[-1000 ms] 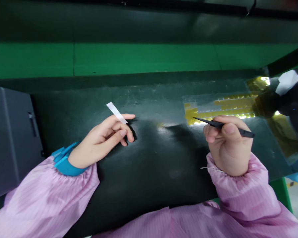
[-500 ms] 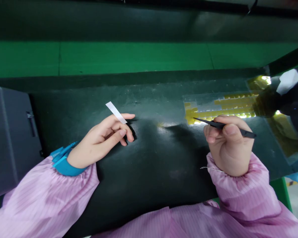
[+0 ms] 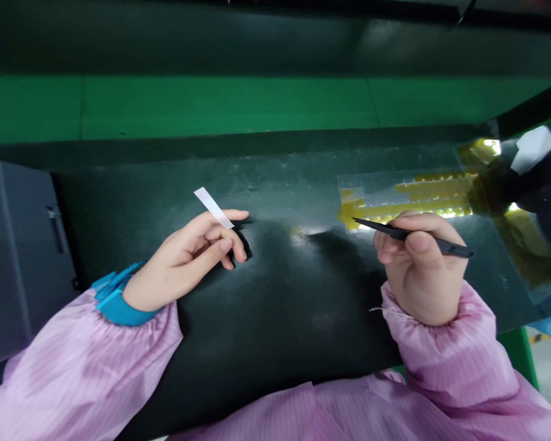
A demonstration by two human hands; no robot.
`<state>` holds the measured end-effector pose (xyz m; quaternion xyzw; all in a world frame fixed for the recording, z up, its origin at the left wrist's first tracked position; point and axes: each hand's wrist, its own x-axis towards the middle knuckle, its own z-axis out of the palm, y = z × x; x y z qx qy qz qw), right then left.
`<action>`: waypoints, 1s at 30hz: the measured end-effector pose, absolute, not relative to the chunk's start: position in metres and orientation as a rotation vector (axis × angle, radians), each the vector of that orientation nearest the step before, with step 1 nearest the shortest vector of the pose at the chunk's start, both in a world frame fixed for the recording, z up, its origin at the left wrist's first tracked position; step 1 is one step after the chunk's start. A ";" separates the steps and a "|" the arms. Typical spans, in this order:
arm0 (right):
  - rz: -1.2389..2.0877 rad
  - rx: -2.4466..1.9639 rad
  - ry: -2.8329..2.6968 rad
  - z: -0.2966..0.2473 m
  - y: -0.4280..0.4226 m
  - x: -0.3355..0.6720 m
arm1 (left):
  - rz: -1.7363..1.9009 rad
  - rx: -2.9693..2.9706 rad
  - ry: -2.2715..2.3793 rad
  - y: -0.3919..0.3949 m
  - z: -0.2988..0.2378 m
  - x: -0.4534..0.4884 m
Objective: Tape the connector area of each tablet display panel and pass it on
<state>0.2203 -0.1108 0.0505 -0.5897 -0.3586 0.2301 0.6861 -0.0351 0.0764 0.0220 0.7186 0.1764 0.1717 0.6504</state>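
One white strip (image 3: 213,207) is lying across the index finger (image 3: 240,214) of the loosely curled left hand (image 3: 183,260), slanting ten-to-four o'clock; the right hand (image 3: 425,269), farther off toward three, is gripping a pointed black tool (image 3: 397,233).

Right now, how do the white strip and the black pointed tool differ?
The white strip is flat and pale; the black pointed tool is dark and tapers to a tip. The strip lies across the index finger of the left hand; the tool is pinched in the right hand. Both are slender.
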 end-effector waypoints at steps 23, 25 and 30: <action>1.013 -1.345 -0.765 0.045 -0.106 0.222 | 0.375 1.628 0.412 0.076 0.023 -0.036; 1.073 -1.381 -0.829 0.044 -0.106 0.222 | 0.374 1.628 0.410 0.076 0.022 -0.036; 1.052 -1.473 -0.902 0.041 -0.103 0.223 | 0.370 1.621 0.405 0.076 0.020 -0.037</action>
